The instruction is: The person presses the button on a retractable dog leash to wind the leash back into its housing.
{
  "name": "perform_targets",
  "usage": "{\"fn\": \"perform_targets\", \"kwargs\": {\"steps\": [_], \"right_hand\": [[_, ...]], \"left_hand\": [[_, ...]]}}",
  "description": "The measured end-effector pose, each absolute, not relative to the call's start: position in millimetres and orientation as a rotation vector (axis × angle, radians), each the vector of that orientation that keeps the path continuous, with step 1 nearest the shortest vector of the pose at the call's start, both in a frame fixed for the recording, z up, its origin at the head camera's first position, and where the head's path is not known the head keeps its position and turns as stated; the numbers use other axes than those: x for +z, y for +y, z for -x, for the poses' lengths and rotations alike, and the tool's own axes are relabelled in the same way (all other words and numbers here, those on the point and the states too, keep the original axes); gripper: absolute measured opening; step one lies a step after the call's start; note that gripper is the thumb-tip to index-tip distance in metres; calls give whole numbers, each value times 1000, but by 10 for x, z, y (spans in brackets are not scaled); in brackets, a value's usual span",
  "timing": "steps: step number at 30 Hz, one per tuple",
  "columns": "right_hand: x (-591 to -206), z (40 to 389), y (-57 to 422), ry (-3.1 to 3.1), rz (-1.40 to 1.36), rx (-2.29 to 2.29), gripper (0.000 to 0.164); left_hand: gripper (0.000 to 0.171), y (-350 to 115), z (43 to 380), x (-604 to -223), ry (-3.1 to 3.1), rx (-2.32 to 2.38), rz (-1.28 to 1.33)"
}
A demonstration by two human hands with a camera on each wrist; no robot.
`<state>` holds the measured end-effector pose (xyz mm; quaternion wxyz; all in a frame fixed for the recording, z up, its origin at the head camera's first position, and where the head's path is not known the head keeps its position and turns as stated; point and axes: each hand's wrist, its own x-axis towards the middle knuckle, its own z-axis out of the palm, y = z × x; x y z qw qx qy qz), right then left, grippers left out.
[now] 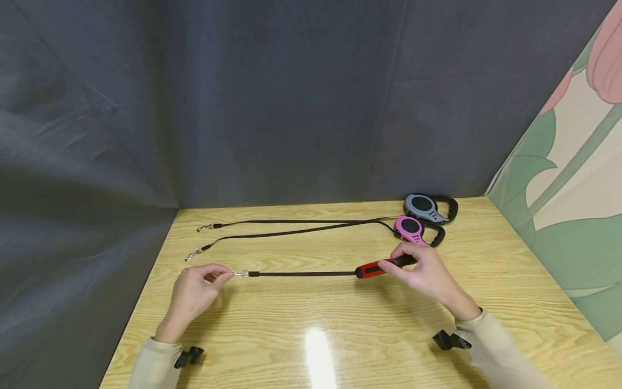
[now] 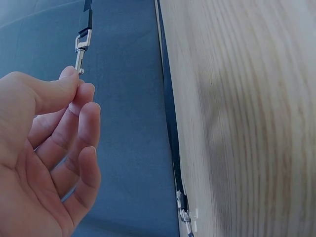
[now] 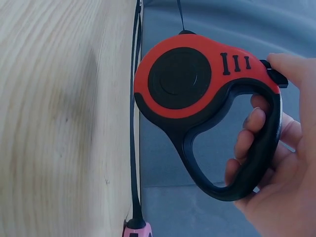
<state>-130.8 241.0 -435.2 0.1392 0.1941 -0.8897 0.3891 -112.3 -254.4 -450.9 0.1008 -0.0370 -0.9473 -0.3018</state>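
Observation:
A red and black retractable dog leash (image 3: 173,113) is held by its black loop handle in my right hand (image 1: 423,270), fingers curled through the loop and thumb at the black button. Its black strap (image 1: 306,274) runs straight and level to the left. At the strap's other end, my left hand (image 1: 196,289) pinches the silver snap hook (image 2: 80,54) between thumb and forefinger, the other fingers loosely bent. Both hands hold the leash above the wooden table (image 1: 272,335).
Behind lie a pink retractable leash (image 1: 407,229) and a grey one (image 1: 421,206), side by side at the right. Their black straps stretch left across the table to silver hooks (image 1: 194,254). A dark grey cloth (image 1: 291,108) hangs at the back and left; a floral cloth (image 1: 573,216) is at right.

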Motion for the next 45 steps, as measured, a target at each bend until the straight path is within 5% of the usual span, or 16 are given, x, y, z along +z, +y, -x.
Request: {"fn": "perform_targets", "kwargs": {"steps": [45], "right_hand": [[-4444,1302,2068,-2560,-778,1233,19]], "left_hand": [[4,-2238,1111,-4585,-2853,-917,240]]}}
